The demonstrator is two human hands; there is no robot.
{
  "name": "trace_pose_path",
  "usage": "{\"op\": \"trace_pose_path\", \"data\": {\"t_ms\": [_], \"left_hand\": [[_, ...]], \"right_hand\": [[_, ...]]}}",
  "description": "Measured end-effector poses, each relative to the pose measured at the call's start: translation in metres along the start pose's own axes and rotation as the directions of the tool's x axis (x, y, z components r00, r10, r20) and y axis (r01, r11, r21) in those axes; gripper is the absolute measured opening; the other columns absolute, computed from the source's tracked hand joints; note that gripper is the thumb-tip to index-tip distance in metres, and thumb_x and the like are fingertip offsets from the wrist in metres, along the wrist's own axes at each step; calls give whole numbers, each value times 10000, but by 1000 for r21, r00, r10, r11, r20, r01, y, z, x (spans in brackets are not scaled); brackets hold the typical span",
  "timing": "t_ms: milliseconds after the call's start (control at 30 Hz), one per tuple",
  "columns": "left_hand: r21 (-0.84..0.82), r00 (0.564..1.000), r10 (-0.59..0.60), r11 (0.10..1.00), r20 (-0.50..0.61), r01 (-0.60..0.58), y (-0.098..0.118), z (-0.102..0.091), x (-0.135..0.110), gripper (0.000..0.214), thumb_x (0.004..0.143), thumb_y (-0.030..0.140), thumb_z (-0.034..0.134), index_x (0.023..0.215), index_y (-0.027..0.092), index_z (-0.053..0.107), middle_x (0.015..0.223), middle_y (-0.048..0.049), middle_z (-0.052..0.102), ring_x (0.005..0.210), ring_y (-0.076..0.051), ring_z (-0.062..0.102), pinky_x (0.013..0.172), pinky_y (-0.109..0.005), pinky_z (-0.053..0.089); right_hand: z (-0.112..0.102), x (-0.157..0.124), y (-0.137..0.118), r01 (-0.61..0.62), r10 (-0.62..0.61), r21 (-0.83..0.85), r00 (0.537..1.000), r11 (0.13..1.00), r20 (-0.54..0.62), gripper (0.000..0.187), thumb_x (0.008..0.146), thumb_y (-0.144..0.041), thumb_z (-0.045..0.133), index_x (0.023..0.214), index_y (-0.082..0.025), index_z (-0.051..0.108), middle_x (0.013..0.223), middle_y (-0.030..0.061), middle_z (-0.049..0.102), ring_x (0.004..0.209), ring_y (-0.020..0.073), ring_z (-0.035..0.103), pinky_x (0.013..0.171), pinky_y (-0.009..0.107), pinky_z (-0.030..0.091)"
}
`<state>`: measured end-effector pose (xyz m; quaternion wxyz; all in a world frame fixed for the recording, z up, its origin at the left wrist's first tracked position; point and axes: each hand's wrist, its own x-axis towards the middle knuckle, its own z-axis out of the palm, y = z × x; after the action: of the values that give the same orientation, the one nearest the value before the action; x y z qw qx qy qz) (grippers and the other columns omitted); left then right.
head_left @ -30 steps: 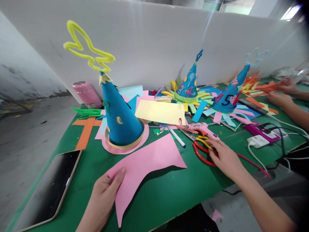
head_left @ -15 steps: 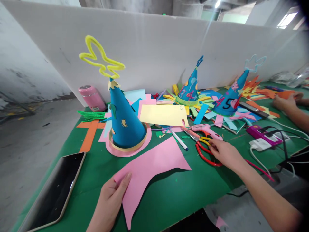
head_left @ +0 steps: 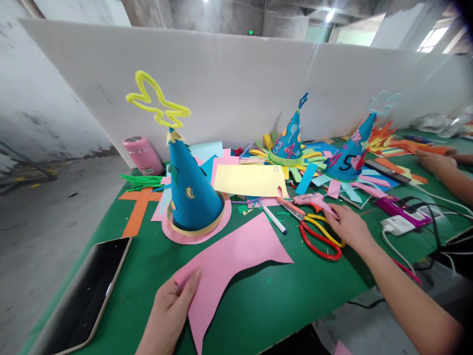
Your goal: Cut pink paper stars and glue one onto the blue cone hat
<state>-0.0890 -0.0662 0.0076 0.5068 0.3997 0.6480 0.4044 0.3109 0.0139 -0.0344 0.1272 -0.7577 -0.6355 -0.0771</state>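
Note:
My left hand [head_left: 172, 301] pinches a curved pink paper piece [head_left: 236, 251] between thumb and fingers, holding it over the green table. At the right, my right hand [head_left: 349, 227] has its fingers closed around the handle of a pink glue gun [head_left: 309, 198], which lies on the table. Just in front of that hand, scissors [head_left: 320, 244] with red and yellow handles lie loose. A white marker [head_left: 273, 217] rests left of the scissors. Behind the pink paper stands a blue cone hat [head_left: 194, 190] with a pink brim and a yellow pipe-cleaner star on its tip.
A phone [head_left: 86, 296] lies at the left edge, and a pink bottle [head_left: 143, 155] stands behind it. Two decorated blue hats [head_left: 290, 140] sit among paper scraps. At right are a purple power strip [head_left: 401, 211] with cables and another person's hand [head_left: 436, 160].
My right hand has let go of the scissors and moved slightly up and right to the glue gun's handle. My left hand still holds the pink paper; the view has tilted up slightly.

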Motion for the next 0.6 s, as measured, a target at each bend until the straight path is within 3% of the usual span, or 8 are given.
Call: {"op": "trace_pose_path", "data": {"t_ms": [167,333,400,467,533,600], "left_hand": [[10,1000,-5,1000,18,5,-2,-1,1,380,616,485,643,770,139,679,626,-43,673,579,-215,589,513,-294,482],[6,1000,-2,1000,11,2,0,1,-1,390,601,496,648,751,138,686,614,-44,672,564,-218,587,505,-296,477],[11,1000,-5,1000,11,5,0,1,-1,397,608,502,639,761,138,685,616,-40,672,573,-219,589,517,-296,478],[23,1000,-1,1000,5,1,0,1,-2,394,623,497,630,775,137,684,610,-38,670,571,-214,583,515,-287,472],[31,1000,10,999,-10,-9,-1,2,-2,381,639,480,624,801,140,683,595,-34,665,547,-199,566,487,-270,456],[32,1000,18,999,-11,-18,0,3,-3,370,651,464,620,827,145,683,579,-29,658,529,-187,551,464,-256,441]], "right_hand": [[0,-5,7,-41,42,15,998,999,-51,406,830,-376,377,1049,-113,597,875,138,606,771,269,604,609,346,468],[-16,-16,-3,-38,50,84,988,996,-146,383,812,-359,420,1086,-121,542,984,139,585,894,265,570,717,356,468],[-23,-26,-12,19,0,216,996,976,-89,311,806,-318,428,1055,-164,534,932,96,611,832,230,595,663,318,487],[-26,-36,-21,125,-136,284,991,951,18,311,783,-292,451,1062,-176,526,957,89,616,848,225,602,693,323,491],[-26,-41,-27,206,-234,241,968,948,92,372,760,-282,458,1103,-150,517,1041,122,590,956,258,570,780,367,467],[-23,-40,-29,223,-250,176,957,959,150,428,739,-288,460,1132,-125,511,1077,145,572,991,283,552,791,385,453]]}}
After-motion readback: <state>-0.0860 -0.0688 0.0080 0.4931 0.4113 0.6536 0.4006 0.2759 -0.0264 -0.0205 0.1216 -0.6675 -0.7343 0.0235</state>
